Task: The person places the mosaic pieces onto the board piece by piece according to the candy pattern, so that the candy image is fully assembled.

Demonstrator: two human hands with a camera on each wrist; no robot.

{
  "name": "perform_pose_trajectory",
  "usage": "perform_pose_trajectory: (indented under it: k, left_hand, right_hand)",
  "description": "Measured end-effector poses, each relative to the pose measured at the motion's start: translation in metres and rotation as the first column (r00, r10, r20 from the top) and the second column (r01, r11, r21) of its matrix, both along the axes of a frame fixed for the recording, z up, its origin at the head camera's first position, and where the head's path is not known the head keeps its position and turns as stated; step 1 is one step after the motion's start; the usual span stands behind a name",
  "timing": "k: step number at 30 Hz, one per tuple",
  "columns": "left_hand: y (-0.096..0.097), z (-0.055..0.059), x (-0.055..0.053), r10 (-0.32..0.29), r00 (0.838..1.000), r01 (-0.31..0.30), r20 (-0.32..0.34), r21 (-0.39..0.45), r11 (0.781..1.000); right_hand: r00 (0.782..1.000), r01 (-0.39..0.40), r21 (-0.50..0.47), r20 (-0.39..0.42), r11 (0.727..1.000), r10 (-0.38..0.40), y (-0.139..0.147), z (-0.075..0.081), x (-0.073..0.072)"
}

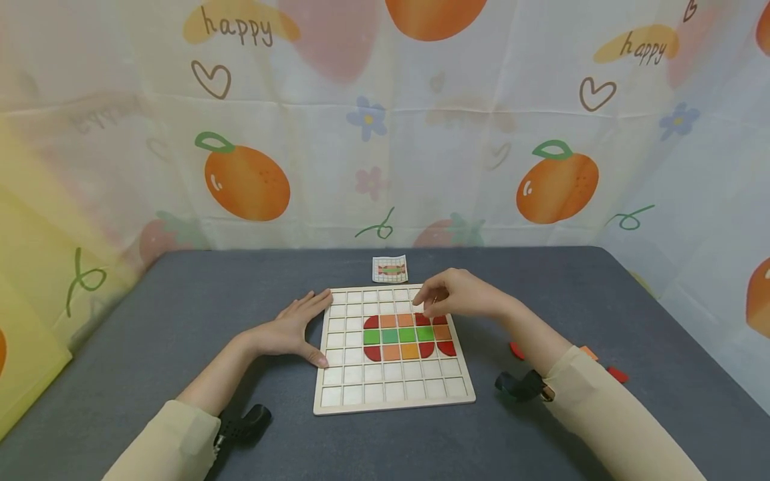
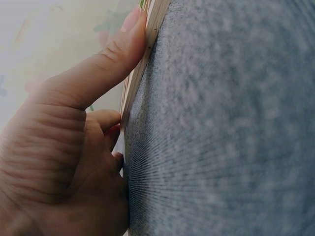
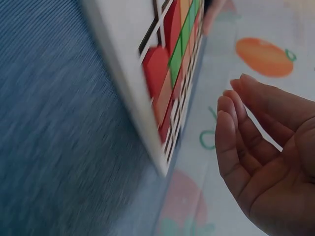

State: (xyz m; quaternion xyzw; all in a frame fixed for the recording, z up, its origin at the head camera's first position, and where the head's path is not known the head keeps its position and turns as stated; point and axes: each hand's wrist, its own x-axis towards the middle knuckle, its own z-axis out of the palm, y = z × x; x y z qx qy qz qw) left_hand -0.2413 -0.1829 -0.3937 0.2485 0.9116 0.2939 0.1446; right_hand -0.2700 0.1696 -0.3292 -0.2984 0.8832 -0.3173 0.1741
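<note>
A pale wooden grid board (image 1: 394, 392) lies on the table with red, orange and green pieces filling three rows of its cells. My left hand (image 1: 287, 329) spreads along the board's left side, thumb and fingertips touching the edge; the left wrist view shows the thumb (image 2: 110, 64) pressed on the board's side. Over the board's upper right hovers my right hand (image 1: 460, 294), fingers bent loosely and thumb close to them. Nothing shows between its fingertips (image 3: 227, 118) in the right wrist view. Just below it are a red piece (image 1: 441, 321) and an orange piece (image 1: 442, 332).
A small printed pattern card (image 1: 390, 269) lies behind the board. Loose pieces sit right of the board around the right forearm: a red one (image 1: 517, 351), an orange one (image 1: 589, 353) and another red piece (image 1: 617, 375). A patterned curtain (image 1: 385, 167) rises behind the dark table (image 1: 409, 447).
</note>
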Motion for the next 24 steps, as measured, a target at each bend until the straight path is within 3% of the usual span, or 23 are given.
perform_pose_trajectory:
  k: [14, 24]
  left_hand:
    - [-0.001, 0.000, 0.000, 0.011, 1.000, -0.011, -0.003, -0.010, 1.000]
    - [0.000, 0.000, 0.000, 0.002, 1.000, -0.002, 0.006, -0.006, 1.000]
  right_hand:
    - [0.996, 0.093, 0.030, 0.005, 0.995, -0.093, 0.067, -0.009, -0.001]
    - [0.992, 0.115, 0.041, 0.054, 0.992, -0.117, 0.145, -0.014, 0.016]
